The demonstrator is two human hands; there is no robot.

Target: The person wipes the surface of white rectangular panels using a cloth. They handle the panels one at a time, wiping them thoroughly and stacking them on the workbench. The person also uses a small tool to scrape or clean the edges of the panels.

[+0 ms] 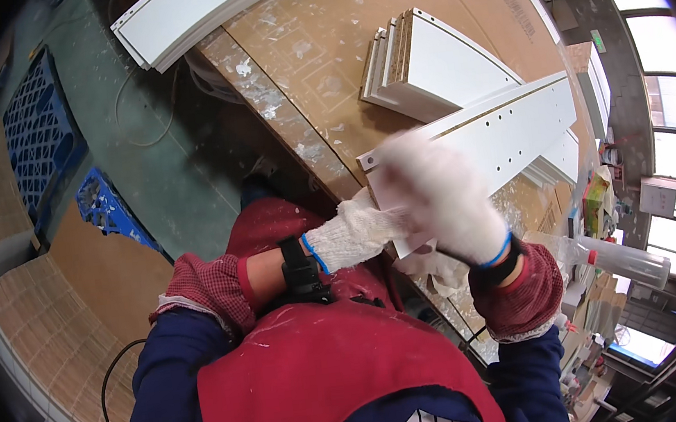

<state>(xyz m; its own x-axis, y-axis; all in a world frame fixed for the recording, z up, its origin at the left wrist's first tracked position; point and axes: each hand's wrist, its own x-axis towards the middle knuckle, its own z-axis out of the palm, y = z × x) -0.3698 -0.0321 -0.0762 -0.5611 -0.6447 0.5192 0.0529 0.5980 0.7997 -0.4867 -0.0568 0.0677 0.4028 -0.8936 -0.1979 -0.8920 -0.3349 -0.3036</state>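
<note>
A long white panel [503, 132] with a row of small dark holes lies slantwise across the table, its near end toward my body. My left hand [356, 230], in a white knit glove with a blue cuff, is closed at this near end. Its fingertips are blurred and partly covered. Over the same end passes my right hand [448, 199], gloved alike and strongly smeared by motion, so its fingers cannot be made out. Beyond the panel stands a stack of white boards [446, 64] with bare chipboard edges.
The cardboard-covered table [294, 30] has flaking white marks along its edge. More long white panels [186, 17] overhang its far left. Blue plastic pallets [41, 131] stand on the green floor [125, 110]. A clear plastic bottle [627, 259] is at the right.
</note>
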